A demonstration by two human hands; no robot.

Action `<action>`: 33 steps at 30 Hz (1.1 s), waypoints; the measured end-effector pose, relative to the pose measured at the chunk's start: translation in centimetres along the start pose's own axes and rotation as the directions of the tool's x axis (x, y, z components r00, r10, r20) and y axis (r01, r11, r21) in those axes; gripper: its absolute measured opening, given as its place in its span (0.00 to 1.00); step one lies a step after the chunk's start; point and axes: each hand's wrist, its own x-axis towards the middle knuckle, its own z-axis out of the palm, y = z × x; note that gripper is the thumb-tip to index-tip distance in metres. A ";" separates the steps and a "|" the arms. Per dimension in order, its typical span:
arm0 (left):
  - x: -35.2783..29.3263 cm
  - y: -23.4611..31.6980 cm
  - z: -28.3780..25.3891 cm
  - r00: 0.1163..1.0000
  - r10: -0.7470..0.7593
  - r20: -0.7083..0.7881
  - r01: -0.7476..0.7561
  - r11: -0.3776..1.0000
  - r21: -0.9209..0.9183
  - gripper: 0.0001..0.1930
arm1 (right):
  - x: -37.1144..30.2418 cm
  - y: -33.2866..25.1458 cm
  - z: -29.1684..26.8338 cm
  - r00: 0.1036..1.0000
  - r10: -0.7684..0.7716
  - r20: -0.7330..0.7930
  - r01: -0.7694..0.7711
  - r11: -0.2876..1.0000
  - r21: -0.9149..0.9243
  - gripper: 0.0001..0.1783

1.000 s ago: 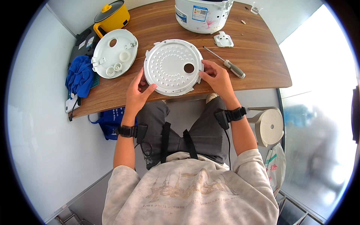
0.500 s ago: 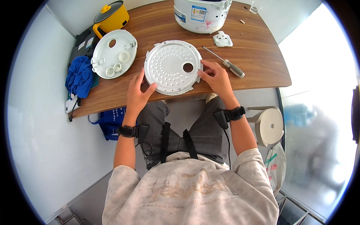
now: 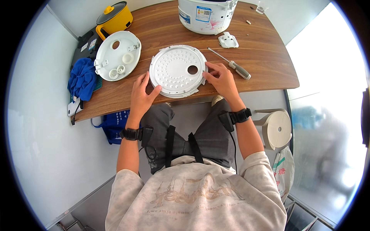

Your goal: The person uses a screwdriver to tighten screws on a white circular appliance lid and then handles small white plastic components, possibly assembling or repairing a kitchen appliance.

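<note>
Between my hands is a round, dimpled metal inner lid plate of a rice cooker, with one dark hole on its right side. It is at the front of the table. My left hand holds its left rim, thumb toward the near edge and fingers along the side. On the opposite rim, my right hand pinches the edge with thumb and fingers. The white outer lid shell lies to the left, inner side up, with small round caps in it. A grey-handled screwdriver lies right of the plate.
The white rice cooker body stands at the back, near a small white plastic part. A yellow pot and a crumpled blue cloth are at the left. A beige stool stands beyond the table's right front.
The plate's far edge has come down slightly toward me, tilting the plate a little. Both hands keep nearly the same places on its rim.
</note>
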 end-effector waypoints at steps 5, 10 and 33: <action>0.0 -0.7 0.2 1.000 0.008 -0.003 -0.008 1.000 0.029 0.39 | 0.1 0.3 0.1 0.999 -0.039 0.005 0.039 0.999 -0.001 0.24; 0.1 0.5 0.1 0.997 0.017 -0.082 -0.031 0.983 -0.179 0.30 | 0.1 0.4 0.1 0.999 -0.050 0.002 0.050 0.999 -0.012 0.23; 0.0 7.6 2.1 0.951 0.270 0.149 -0.251 0.958 -0.137 0.06 | 0.1 0.6 0.0 0.999 -0.051 0.011 0.050 0.997 0.060 0.22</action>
